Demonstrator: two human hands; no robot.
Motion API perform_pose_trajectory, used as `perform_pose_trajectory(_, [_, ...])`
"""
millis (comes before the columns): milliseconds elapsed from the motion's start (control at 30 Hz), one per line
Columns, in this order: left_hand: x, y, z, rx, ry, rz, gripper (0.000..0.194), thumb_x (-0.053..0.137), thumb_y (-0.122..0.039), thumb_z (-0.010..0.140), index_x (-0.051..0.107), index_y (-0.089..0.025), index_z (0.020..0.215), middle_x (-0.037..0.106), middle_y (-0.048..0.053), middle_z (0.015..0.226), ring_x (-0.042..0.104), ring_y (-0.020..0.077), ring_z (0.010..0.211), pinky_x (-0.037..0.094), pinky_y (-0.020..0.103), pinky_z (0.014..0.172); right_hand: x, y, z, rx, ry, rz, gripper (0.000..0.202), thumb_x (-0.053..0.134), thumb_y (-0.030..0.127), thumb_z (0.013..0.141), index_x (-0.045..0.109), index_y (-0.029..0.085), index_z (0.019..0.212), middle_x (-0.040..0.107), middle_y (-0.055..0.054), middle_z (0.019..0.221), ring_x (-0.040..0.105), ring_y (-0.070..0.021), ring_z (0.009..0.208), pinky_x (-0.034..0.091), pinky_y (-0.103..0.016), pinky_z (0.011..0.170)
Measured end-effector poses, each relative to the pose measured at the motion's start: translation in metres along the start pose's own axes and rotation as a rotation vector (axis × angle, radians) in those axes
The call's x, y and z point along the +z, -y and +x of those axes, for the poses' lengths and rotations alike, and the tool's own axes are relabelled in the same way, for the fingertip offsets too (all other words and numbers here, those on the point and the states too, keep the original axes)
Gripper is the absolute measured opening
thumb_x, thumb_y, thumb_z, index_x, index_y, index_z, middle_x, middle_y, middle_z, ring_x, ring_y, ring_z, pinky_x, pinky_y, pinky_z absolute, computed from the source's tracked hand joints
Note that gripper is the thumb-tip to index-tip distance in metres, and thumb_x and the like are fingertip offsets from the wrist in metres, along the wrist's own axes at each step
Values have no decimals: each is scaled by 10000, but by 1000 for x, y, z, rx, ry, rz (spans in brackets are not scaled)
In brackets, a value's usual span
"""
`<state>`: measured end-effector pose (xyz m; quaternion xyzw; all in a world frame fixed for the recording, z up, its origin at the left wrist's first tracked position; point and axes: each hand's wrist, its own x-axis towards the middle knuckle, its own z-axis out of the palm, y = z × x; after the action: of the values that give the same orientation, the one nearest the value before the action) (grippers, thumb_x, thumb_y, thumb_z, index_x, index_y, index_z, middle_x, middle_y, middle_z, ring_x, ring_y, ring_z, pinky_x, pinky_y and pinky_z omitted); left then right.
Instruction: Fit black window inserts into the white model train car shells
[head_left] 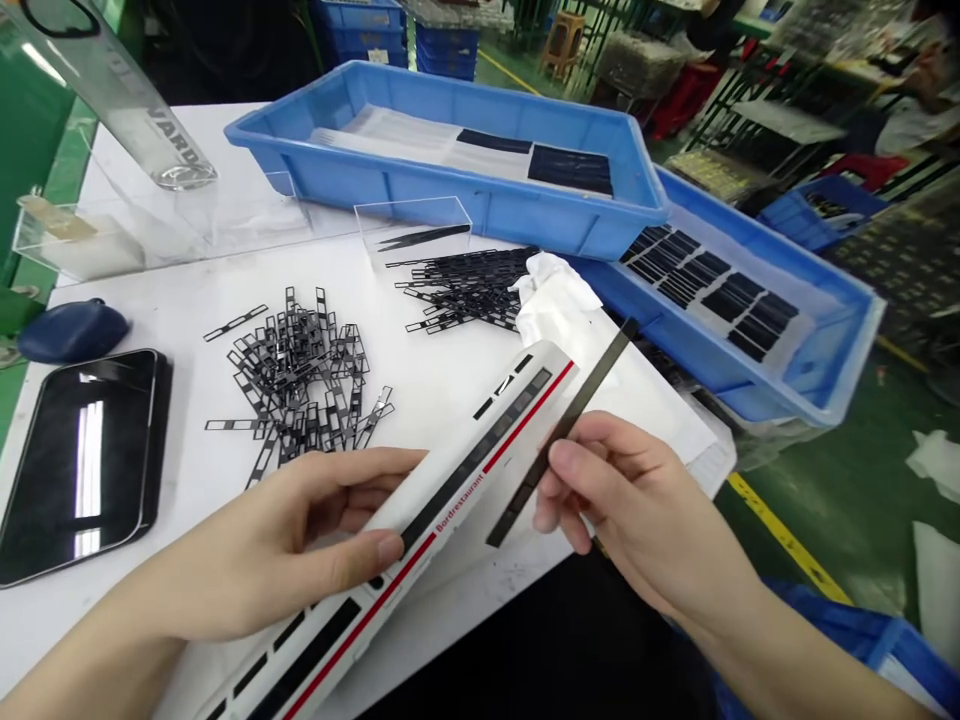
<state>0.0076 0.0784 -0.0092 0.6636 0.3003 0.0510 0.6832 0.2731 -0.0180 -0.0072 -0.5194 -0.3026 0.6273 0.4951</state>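
A long white model train carriage shell (469, 450) with a red stripe, dark window openings and the word "Bordrestaurant" slants across the near table. My left hand (300, 545) is closed around its middle, thumb on the window band. Between thumb and fingers, my right hand (600, 480) pinches a dark window strip (525, 485), held tilted just right of the carriage and apart from it. A loose pile of black window frames (300, 370) lies beyond my left hand. Farther back is a second heap of black strips (465, 285), beside a crumpled white cloth (555, 300).
A blue bin (480, 205) with white and dark strips stands at the back, and another blue bin (817, 370) is at the right. A clear box (412, 215) holds tweezers (424, 238). Left are a black tablet-like device (82, 460), a blue rounded object (73, 330) and a clear bottle (150, 120).
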Motion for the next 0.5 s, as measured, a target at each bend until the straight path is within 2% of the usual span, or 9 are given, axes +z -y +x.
perform_pose_trajectory(100, [1, 1, 3, -6, 43, -161, 534, 694, -313, 1012, 570, -299, 1531, 764, 70, 1276, 719, 234, 1118, 608, 278, 893, 4, -3, 0, -60, 2, 26, 174, 810, 362, 923, 718, 219, 883, 775, -26, 776, 762, -172, 677, 514, -186, 457])
perform_pose_trajectory(200, [3, 1, 5, 2, 34, -285, 550, 761, -272, 970, 607, -304, 1497, 784, 51, 1230, 719, 193, 1086, 584, 231, 858, 11, -5, -1, -78, -20, -15, 143, 817, 337, 914, 736, 222, 888, 792, -40, 801, 773, -192, 694, 563, -220, 481])
perform_pose_trajectory(367, [5, 3, 5, 26, 35, -325, 571, 798, -248, 941, 624, -301, 1483, 789, 50, 1243, 719, 206, 1107, 568, 255, 886, 24, -11, 1, -78, -42, -65, 133, 819, 346, 918, 748, 237, 895, 807, -29, 804, 756, -171, 671, 567, -214, 486])
perform_pose_trajectory(433, [5, 3, 4, 25, 40, -322, 570, 796, -246, 943, 624, -317, 1482, 787, 38, 1242, 714, 216, 1137, 564, 263, 900, 25, -14, 3, -105, -20, -59, 104, 796, 328, 941, 750, 245, 898, 803, -17, 789, 750, -161, 674, 567, -207, 501])
perform_pose_trajectory(500, [5, 2, 4, 25, 46, -332, 543, 778, -246, 959, 630, -327, 1476, 786, 24, 1234, 711, 201, 1133, 557, 249, 906, 21, -13, 4, -173, -4, -70, 63, 762, 316, 970, 758, 260, 941, 816, -17, 877, 762, -166, 745, 588, -214, 544])
